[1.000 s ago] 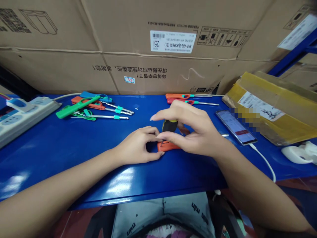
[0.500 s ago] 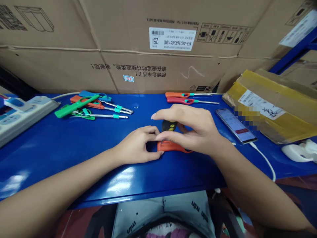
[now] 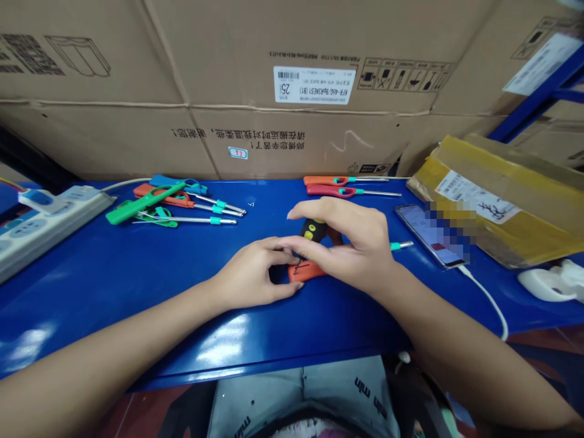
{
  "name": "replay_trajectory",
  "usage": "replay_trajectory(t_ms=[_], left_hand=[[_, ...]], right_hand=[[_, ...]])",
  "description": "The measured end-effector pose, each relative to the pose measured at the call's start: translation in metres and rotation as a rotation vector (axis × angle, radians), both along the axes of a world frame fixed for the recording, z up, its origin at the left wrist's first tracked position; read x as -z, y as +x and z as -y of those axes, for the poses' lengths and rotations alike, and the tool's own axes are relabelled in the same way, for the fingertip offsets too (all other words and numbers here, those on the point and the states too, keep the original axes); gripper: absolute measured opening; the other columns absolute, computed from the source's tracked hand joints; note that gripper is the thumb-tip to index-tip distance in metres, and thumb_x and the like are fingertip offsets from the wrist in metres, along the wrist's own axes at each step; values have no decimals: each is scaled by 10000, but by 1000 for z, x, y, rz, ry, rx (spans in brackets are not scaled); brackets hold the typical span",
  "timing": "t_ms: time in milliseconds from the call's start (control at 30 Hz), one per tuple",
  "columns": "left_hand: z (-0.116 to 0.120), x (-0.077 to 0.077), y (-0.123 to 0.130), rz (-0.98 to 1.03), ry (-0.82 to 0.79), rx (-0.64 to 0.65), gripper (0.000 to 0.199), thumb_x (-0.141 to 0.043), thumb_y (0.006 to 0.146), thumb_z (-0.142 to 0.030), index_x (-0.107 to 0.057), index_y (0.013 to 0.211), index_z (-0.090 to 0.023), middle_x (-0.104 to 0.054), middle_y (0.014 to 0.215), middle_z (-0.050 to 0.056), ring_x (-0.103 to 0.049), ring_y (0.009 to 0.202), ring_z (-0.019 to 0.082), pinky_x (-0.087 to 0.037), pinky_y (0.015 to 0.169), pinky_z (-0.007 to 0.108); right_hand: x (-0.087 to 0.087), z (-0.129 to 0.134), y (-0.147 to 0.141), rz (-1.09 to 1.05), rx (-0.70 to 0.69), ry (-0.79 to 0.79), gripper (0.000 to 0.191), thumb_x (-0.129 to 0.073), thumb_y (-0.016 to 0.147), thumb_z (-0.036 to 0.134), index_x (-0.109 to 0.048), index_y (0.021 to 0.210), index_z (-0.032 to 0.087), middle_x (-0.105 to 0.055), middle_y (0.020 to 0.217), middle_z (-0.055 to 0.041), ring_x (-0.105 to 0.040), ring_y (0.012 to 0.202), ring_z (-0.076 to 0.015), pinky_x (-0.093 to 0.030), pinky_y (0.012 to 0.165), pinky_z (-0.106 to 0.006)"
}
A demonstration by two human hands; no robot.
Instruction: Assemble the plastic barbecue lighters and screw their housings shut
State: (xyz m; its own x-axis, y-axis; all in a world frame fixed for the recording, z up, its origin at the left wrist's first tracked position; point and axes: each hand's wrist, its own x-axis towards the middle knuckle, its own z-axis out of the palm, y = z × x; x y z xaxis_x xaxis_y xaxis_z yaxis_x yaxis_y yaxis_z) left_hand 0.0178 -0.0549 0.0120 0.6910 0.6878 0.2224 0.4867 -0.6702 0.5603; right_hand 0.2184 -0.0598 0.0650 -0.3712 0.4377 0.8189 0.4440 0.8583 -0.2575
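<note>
An orange long-necked lighter [image 3: 311, 270] lies on the blue table. My left hand [image 3: 250, 274] grips its near-left end between thumb and fingers. Over the lighter, my right hand [image 3: 358, 240] curls around a small screwdriver [image 3: 312, 230] with a black and yellow handle. The screwdriver leans to the right, its thin shaft pointing down at the left end of the lighter's body. My right index finger is stretched out above the handle. The right hand hides the lighter's middle; its metal tip shows beyond that hand.
Several lighters [image 3: 146, 202] in green, orange and blue lie piled at left beside a power strip [image 3: 50, 222]. An orange lighter [image 3: 326, 180] and a red lighter [image 3: 331, 191] lie behind my hands. At right are a phone [image 3: 431, 237] with a cable and a taped parcel [image 3: 483, 194].
The screwdriver handle tilts further right, and more of its shaft shows. The lighter's metal tip has come into sight right of my right hand. The view has shifted slightly upward.
</note>
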Motion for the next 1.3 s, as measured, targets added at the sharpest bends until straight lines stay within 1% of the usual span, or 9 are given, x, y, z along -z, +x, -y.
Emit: replay_trajectory(t_ms=[100,267,567,733,833,967,1067,1167,1300], left_hand=[[0,1,0,-1,-13,-31,259,-725,817,-329,-785,1049,-230,-748,1144,53,-699,1084,271,-583,907,386],[0,2,-1,14,-7,-23,215,-713,828,-325,-770,994,-201,-747,1038,57,-716,964,246,-588,856,376],[3,5,2,62,4,-87,225,-730,796,-313,-719,980,-185,-711,1121,82,-695,1026,274,-588,886,417],[3,4,2,33,-2,-81,265,-710,809,-312,-728,1042,-188,-721,1092,75,-701,985,263,-584,838,396],[1,1,0,-10,23,-44,211,-710,820,-319,-756,994,-208,-718,1033,49,-698,942,236,-567,837,370],[-5,-4,-8,-36,74,0,259,-713,816,-316,-756,1047,-207,-699,1003,43,-677,944,216,-546,869,347],[-8,-8,-14,-96,123,26,318,-698,797,-296,-735,1097,-200,-701,1048,49,-663,974,229,-531,887,365],[-9,-13,-16,-188,172,36,331,-685,791,-319,-717,1096,-194,-695,1060,57,-646,970,251,-512,895,407],[-3,-15,-12,-240,190,60,497,-690,835,-439,-643,1264,-194,-651,1179,87,-611,1084,283,-477,954,438]], right_hand=[[2,0,-1,-25,-27,-48,271,-714,920,356,-708,1130,186,-773,1007,-34,-723,888,-153,-577,833,-254],[-2,1,5,122,-243,-158,441,-413,1049,248,-485,1481,194,-699,1260,-74,-683,1088,-169,-566,957,-326],[-2,2,-5,162,-207,-54,229,-590,1003,279,-673,1202,202,-738,999,-41,-701,912,-142,-533,717,-235],[1,4,-5,134,-140,-31,231,-576,1008,299,-664,1200,207,-729,996,-41,-697,889,-146,-541,714,-247],[4,1,-2,-37,-97,-84,180,-582,994,281,-659,1147,227,-722,989,-25,-686,838,-132,-561,735,-253],[7,-19,6,-467,11,-295,152,-570,991,347,-605,1056,215,-672,918,-19,-622,631,-91,-548,585,-229],[11,-42,17,-650,-31,-565,227,-645,920,410,-525,980,227,-601,789,49,-549,493,-52,-521,491,-195],[20,-61,26,-693,-52,-888,342,-742,797,368,-475,959,229,-594,806,57,-682,652,-107,-603,617,-265],[41,-71,24,-587,2,-1014,355,-758,687,261,-445,850,216,-563,859,49,-718,765,-144,-600,765,-338]])
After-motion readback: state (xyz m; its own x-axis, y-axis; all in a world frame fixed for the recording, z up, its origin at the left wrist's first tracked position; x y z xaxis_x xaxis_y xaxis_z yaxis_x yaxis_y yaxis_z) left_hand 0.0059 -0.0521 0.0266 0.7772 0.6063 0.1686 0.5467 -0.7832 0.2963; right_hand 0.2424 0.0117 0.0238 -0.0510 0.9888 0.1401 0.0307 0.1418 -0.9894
